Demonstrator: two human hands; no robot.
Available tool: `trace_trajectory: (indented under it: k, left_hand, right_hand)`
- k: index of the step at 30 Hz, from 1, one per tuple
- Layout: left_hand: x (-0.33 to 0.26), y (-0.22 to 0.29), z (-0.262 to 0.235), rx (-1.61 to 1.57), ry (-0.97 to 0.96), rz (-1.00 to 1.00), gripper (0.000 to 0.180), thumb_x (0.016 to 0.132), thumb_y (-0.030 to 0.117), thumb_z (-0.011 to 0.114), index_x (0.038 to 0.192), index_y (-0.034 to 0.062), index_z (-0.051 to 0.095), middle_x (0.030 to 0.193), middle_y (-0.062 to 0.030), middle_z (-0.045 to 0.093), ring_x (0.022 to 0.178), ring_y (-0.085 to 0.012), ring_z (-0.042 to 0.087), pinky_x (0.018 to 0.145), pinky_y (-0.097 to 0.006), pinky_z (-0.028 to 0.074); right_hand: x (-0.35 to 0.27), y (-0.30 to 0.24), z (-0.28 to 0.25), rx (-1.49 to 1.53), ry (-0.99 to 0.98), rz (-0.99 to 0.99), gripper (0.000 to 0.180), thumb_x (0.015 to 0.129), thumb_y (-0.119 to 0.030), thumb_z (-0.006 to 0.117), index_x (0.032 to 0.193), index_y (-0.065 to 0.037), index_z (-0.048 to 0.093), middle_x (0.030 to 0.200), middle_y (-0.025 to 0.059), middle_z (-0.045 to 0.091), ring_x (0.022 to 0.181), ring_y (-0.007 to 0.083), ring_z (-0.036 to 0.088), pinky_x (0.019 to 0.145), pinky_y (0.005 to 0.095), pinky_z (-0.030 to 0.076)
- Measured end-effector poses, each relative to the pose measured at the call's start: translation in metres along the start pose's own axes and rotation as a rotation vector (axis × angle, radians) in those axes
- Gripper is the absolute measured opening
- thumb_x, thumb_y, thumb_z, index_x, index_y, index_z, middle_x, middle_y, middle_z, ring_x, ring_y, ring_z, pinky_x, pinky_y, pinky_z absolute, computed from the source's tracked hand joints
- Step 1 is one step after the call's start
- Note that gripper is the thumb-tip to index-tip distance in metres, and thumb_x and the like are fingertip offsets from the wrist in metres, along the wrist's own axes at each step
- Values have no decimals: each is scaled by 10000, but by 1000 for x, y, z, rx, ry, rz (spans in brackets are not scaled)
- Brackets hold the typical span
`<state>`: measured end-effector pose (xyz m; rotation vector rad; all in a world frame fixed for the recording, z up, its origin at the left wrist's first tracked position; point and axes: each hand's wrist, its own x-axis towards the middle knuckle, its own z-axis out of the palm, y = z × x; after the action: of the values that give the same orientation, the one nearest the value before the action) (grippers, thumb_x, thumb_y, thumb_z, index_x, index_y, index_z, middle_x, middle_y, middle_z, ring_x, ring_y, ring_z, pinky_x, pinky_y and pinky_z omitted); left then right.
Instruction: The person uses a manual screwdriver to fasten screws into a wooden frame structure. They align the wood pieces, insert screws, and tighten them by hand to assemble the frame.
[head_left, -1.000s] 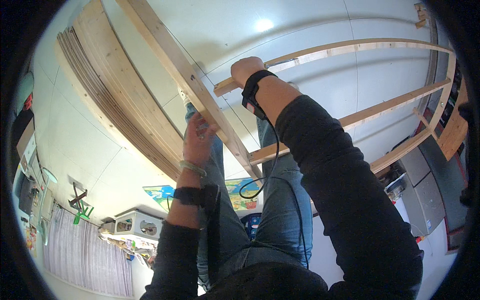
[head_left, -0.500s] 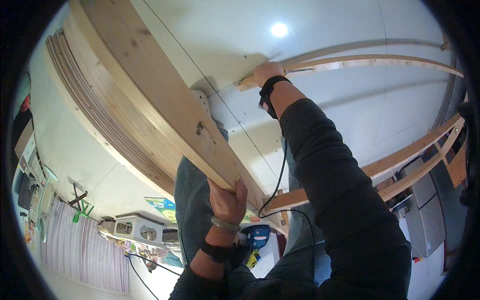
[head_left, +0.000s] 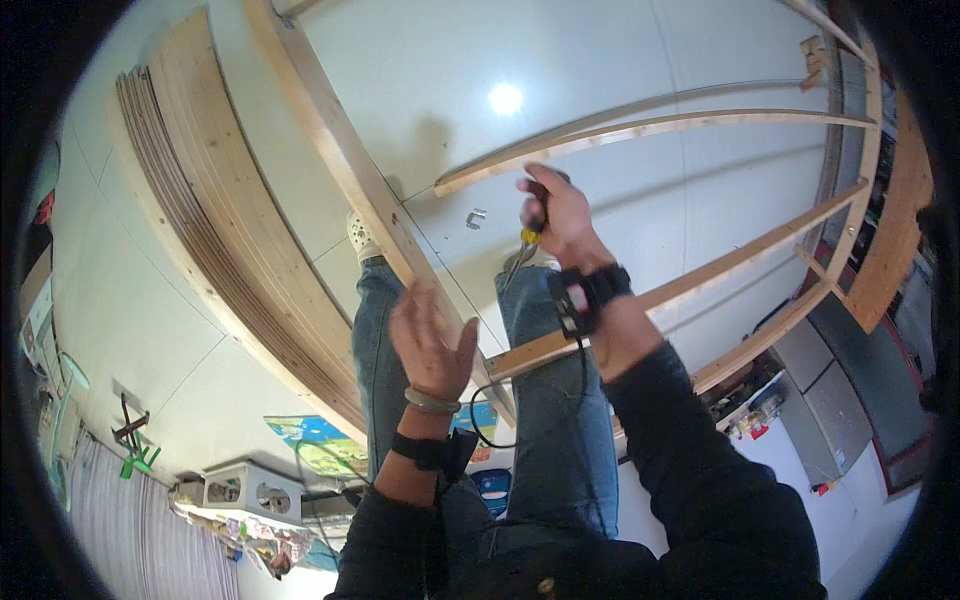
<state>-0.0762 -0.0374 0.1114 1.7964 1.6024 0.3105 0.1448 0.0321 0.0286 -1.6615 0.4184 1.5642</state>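
My right hand (head_left: pixel 566 218) is closed around the dark handle of a screwdriver (head_left: pixel 529 238) with a yellow collar; its metal shaft slants down toward my knee. My left hand (head_left: pixel 428 340) has its fingers spread, slightly blurred, beside a long wooden rail (head_left: pixel 345 150); whether it touches the rail I cannot tell. A wooden crossbar (head_left: pixel 690 285) meets that rail near my left hand and passes over my leg. Beyond my right hand runs a long wooden slat (head_left: pixel 650 130), its near end apart from the rail. Small metal brackets (head_left: pixel 476 218) lie on the floor between them.
Stacked wooden boards (head_left: pixel 235 240) lie along the left. At the right, a wooden side piece (head_left: pixel 868 150) joins the slat and crossbar. A black cable (head_left: pixel 478 415) loops by my wrists. A colourful mat (head_left: pixel 320 440) and a grey-white cabinet (head_left: pixel 250 490) stand lower left.
My left hand has let go of the rail's edge and spread its fingers. My right hand has left the slat's end and come nearer with the screwdriver. My view has shifted, showing more of the frame.
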Motion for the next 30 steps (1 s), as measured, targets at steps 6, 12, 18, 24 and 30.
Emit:
trace_trajectory:
  k: [6, 12, 18, 24, 30]
  left_hand:
    - [15, 35, -74, -312, -439, -12, 146, 888, 184, 585, 978, 81, 636, 917, -115, 645, 801, -291, 637, 680, -373, 518]
    - [20, 3, -138, -543, -612, -338, 205, 873, 225, 617, 926, 30, 654, 750, -108, 665, 669, -185, 640, 616, -309, 503]
    - [32, -19, -128, -264, -597, 120, 166, 847, 206, 612, 942, 84, 671, 778, -71, 639, 714, -239, 612, 667, -345, 490]
    - [42, -6, -48, 264, -638, 485, 156, 798, 228, 602, 923, 239, 694, 923, 20, 627, 924, -192, 570, 829, -400, 382]
    - [61, 1, 15, 620, -872, 604, 248, 800, 207, 562, 1012, 242, 686, 995, -9, 630, 978, -232, 557, 898, -419, 357]
  right_hand:
    - [-134, 3, 26, 506, 170, -32, 107, 881, -213, 577, 944, -145, 525, 721, -28, 501, 530, 85, 422, 543, 280, 400]
    - [-186, 23, 62, 753, 198, -195, 99, 863, -200, 573, 930, -145, 523, 702, -44, 496, 538, 86, 425, 560, 280, 399]
    - [-207, 25, 46, 708, 350, -455, 84, 867, -199, 576, 905, -136, 535, 688, -40, 499, 534, 79, 437, 574, 270, 403]
    - [-242, 43, -22, 836, 597, -501, 95, 863, -200, 592, 884, -134, 526, 684, -36, 497, 537, 88, 435, 570, 276, 393]
    - [-273, 107, -80, 913, 780, -510, 71, 887, -189, 571, 890, -140, 520, 702, -17, 494, 572, 110, 444, 565, 283, 384]
